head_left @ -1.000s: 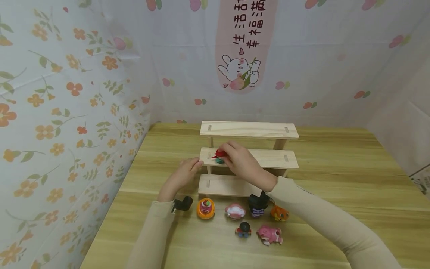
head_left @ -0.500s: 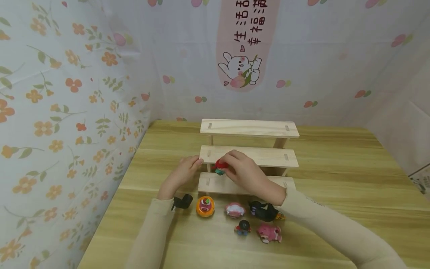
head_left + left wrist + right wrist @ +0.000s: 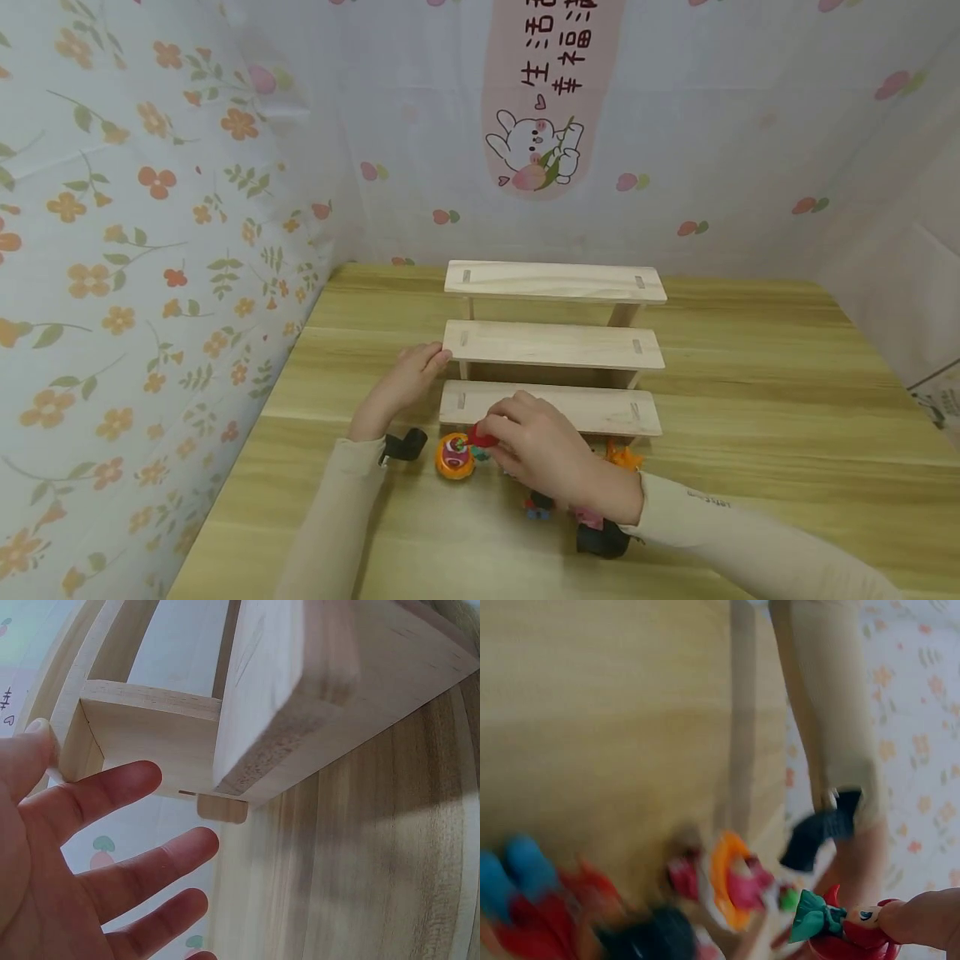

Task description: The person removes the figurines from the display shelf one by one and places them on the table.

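My right hand (image 3: 543, 442) pinches a small mermaid figurine (image 3: 855, 922) with red hair and a green tail, between thumb and fingers. It is over the table in front of the lowest step, beside an orange ring-shaped toy (image 3: 454, 458) with a pink middle. My left hand (image 3: 405, 379) is at the left end of the middle step of a three-step wooden display stand (image 3: 555, 343). In the left wrist view, the left thumb (image 3: 37, 735) touches the board's edge while the other fingers are extended and spread apart.
Under my right hand and wrist, partly hidden, lie a figure with blue legs (image 3: 537, 511), a pink toy (image 3: 588, 518) and an orange toy (image 3: 624, 456). Patterned cloth (image 3: 375, 217) hangs behind and to the left of the wooden table (image 3: 772, 375).
My right hand has carried the mermaid figurine from the middle step down and toward me, past the lowest step, over the toys. My left hand has stayed at the stand.
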Available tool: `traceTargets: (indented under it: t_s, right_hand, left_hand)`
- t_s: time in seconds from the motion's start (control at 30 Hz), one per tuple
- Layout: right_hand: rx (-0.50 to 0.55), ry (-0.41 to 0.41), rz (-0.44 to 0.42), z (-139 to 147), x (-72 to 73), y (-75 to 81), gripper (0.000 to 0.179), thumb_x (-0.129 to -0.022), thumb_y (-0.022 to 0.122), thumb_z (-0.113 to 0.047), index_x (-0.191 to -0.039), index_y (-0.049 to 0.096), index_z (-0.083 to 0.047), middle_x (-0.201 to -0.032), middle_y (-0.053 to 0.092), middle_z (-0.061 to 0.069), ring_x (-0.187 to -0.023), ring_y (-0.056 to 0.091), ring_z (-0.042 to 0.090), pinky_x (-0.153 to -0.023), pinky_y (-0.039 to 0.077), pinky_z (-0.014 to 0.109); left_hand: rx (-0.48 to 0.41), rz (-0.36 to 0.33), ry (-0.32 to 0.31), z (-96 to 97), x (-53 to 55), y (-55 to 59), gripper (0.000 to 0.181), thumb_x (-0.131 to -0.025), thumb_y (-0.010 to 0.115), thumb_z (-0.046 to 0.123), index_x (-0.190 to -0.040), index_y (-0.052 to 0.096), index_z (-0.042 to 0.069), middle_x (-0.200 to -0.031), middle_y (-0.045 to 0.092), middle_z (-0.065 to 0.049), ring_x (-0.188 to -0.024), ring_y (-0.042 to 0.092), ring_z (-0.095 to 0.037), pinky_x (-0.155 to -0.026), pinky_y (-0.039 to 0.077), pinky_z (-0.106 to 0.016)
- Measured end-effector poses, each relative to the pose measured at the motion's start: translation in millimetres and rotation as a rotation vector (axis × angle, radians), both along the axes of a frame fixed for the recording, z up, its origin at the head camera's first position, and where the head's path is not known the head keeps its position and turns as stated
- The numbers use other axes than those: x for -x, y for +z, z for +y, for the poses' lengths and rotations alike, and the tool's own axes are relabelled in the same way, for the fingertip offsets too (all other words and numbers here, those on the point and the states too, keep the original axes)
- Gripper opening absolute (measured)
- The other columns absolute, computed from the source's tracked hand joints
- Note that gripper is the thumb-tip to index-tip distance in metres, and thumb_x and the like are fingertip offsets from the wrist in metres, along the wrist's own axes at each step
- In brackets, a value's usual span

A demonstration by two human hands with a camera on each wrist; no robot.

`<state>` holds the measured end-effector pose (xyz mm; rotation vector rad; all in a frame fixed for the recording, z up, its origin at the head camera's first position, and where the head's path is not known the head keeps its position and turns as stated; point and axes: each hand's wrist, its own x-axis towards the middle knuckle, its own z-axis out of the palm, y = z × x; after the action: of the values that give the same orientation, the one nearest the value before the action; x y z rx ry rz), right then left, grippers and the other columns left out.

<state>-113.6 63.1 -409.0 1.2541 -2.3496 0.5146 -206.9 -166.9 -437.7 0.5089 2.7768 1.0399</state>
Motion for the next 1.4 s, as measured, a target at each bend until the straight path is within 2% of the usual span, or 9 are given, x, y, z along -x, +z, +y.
traceTargets:
  t_s: [0.27, 0.47, 0.6, 0.77, 1.17, 1.4]
  right_hand:
    - [-0.059, 0.004, -0.029, -4.0, -22.8, -21.1, 0.023, -0.073, 0.083, -0.024, -0.089, 0.066, -0.021, -0.089, 0.066, -0.006, -0.084, 0.051, 0.011, -0.068, 0.043, 0.024]
    - [-0.088, 0.001, -0.013, -5.3, -31.0, -42.6, 0.019, -0.076, 0.08, -0.028, -0.088, 0.067, -0.024, -0.085, 0.064, -0.009, -0.083, 0.047, 0.011, -0.067, 0.035, 0.023]
    - [-0.127, 0.001, -0.004, -4.9, -35.0, -51.3, 0.02, -0.075, 0.08, -0.029, -0.089, 0.066, -0.025, -0.084, 0.063, -0.008, -0.082, 0.046, 0.011, -0.069, 0.034, 0.024]
    - [-0.157, 0.004, -0.005, -4.6, -37.6, -54.6, 0.024, -0.073, 0.082, -0.029, -0.09, 0.066, -0.025, -0.084, 0.063, -0.008, -0.085, 0.048, 0.012, -0.074, 0.038, 0.028]
    - [-0.129, 0.018, 0.025, -5.0, -38.9, -58.8, 0.026, -0.072, 0.081, -0.031, -0.094, 0.067, -0.025, -0.085, 0.064, -0.01, -0.084, 0.048, 0.011, -0.08, 0.039, 0.03]
    - [-0.12, 0.012, 0.026, -4.7, -40.4, -57.4, 0.03, -0.071, 0.081, -0.031, -0.097, 0.067, -0.023, -0.089, 0.065, -0.009, -0.086, 0.051, 0.011, -0.083, 0.041, 0.032]
  left_hand:
    - [0.002, 0.007, -0.01, 1.2, -0.5, 1.7, 0.041, -0.105, 0.033, 0.034, -0.114, 0.057, 0.002, -0.116, 0.06, -0.018, -0.117, 0.047, -0.039, -0.102, 0.035, -0.055]
    - [0.002, 0.011, -0.009, 1.7, 0.4, 0.3, 0.039, -0.105, 0.033, 0.032, -0.109, 0.057, 0.002, -0.108, 0.06, -0.017, -0.112, 0.049, -0.038, -0.098, 0.036, -0.055]
    - [0.011, 0.008, -0.004, 1.9, 0.0, 1.6, 0.039, -0.105, 0.033, 0.033, -0.112, 0.057, 0.003, -0.115, 0.061, -0.018, -0.115, 0.048, -0.039, -0.101, 0.035, -0.055]
    - [0.012, -0.014, 0.01, 2.3, -2.4, 3.8, 0.041, -0.105, 0.033, 0.035, -0.12, 0.055, 0.004, -0.126, 0.057, -0.021, -0.123, 0.045, -0.041, -0.105, 0.032, -0.056]
    - [0.013, -0.011, 0.011, 1.1, -2.2, 3.1, 0.039, -0.105, 0.033, 0.033, -0.116, 0.056, 0.003, -0.12, 0.059, -0.02, -0.12, 0.045, -0.04, -0.103, 0.034, -0.055]
    - [0.029, -0.015, 0.027, 1.5, -2.9, 2.3, 0.042, -0.105, 0.032, 0.037, -0.119, 0.056, 0.006, -0.124, 0.057, -0.02, -0.123, 0.043, -0.041, -0.103, 0.034, -0.056]
